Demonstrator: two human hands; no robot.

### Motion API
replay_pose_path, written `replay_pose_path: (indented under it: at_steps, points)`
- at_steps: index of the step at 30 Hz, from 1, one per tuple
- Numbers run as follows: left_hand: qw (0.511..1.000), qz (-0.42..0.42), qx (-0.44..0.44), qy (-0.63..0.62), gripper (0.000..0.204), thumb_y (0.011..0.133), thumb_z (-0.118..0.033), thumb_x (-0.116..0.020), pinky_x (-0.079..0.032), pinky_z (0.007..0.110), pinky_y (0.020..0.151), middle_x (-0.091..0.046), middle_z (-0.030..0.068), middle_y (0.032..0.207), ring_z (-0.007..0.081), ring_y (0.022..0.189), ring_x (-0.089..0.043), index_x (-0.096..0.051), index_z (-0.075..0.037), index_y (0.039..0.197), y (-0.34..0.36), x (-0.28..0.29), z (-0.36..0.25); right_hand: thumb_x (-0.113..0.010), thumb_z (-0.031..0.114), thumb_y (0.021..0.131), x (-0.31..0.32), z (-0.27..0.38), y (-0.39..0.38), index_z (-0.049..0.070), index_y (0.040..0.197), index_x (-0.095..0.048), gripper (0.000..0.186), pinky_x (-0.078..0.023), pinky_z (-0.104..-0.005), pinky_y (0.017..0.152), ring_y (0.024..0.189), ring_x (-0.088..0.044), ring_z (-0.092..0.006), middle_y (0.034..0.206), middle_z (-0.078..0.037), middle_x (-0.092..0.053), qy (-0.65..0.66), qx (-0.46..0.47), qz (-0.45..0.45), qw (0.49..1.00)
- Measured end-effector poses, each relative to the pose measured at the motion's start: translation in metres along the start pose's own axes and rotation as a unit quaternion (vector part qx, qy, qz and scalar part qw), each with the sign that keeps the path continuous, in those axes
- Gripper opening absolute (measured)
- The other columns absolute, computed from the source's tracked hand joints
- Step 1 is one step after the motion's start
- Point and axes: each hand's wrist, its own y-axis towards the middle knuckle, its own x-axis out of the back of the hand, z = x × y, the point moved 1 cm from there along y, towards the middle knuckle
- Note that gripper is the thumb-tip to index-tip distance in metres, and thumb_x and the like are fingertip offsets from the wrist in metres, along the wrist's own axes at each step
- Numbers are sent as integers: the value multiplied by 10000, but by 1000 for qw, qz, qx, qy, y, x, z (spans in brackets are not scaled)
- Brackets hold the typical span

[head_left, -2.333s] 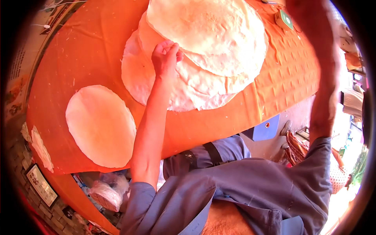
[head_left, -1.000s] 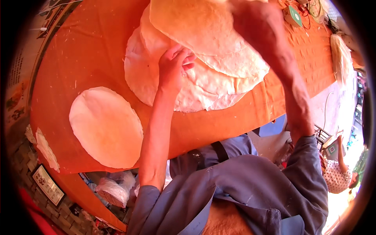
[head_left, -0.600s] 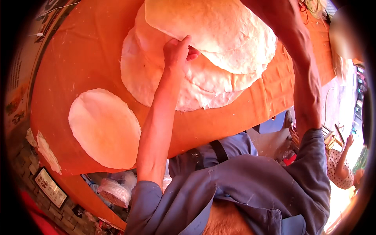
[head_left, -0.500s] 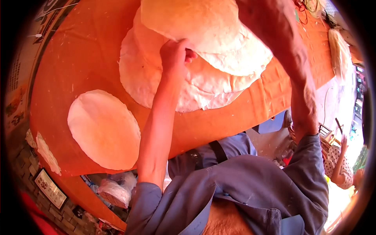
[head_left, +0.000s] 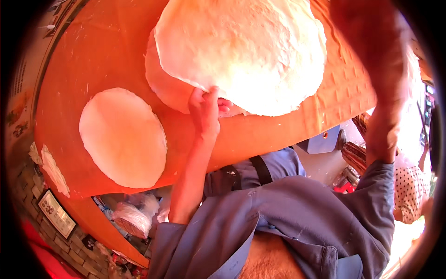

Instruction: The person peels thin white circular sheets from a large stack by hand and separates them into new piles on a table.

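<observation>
Large, thin, round flatbread sheets lie in a stack [head_left: 169, 93] on an orange cloth-covered table [head_left: 107, 51]. My left hand [head_left: 206, 109] is closed on the near edge of the top flatbread [head_left: 237, 56], thumb above and fingers curled under. That flatbread spreads over most of the stack, its far side cut off by the upper border of the view. My right forearm reaches up along the right side, smeared by motion, and its hand lies outside the picture. A single round flatbread [head_left: 123, 137] rests flat on the cloth to the left of my left forearm.
Pieces of flatbread [head_left: 55, 171] hang at the table's left edge. Below the table are plastic-wrapped bundles [head_left: 134, 216] and a framed card [head_left: 56, 214] by the brick paving. A blue stool-like object [head_left: 324, 141] stands beyond my knee. Another person in a dotted top [head_left: 411, 193] is at right.
The top flatbread has come down and spread across the stack. My left hand has moved slightly nearer, still pinching an edge. My right arm has swung to the right.
</observation>
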Motion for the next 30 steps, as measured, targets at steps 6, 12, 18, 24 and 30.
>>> replay_pose_path:
  at_steps: [6,12,18,24,30]
  points:
    - [994,-46,-79,62,155,916,-164,-613,-408,227,471,-614,64,704,116,521,-551,-560,-19,905,-16,13,19,-579,35,688,-70,151,-133,22,704,-616,42,-500,-456,567,659,-641,-346,698,-181,-631,259,-114,404,870]
    - [1000,9,-17,6,147,900,-159,-627,-402,229,460,-623,65,695,108,495,-529,-563,-27,904,-22,22,7,-570,34,693,-51,164,-101,26,720,-629,66,-511,-431,601,748,-657,-327,760,-174,-649,281,-156,366,873]
    - [996,79,34,-33,138,912,-151,-586,-432,238,489,-624,76,713,134,531,-565,-578,-15,939,-18,21,13,-609,67,684,-73,191,-80,6,685,-624,63,-486,-441,516,612,-640,-355,644,-191,-614,331,-141,357,862]
    - [965,201,23,-169,301,975,-246,-463,-537,378,797,-658,102,981,231,945,-637,-589,-13,1118,-13,27,21,-683,471,807,-36,208,-117,-7,1276,-530,687,-462,-442,904,1046,-593,-360,1014,-218,-641,457,-182,225,841]
    - [939,253,57,-224,377,957,-328,-518,-468,425,900,-577,83,1201,250,1083,-562,-540,-83,1242,-8,13,24,-758,379,715,-46,202,-140,68,1179,-588,584,-461,-471,874,1080,-558,-366,1094,-183,-618,356,-256,320,839]
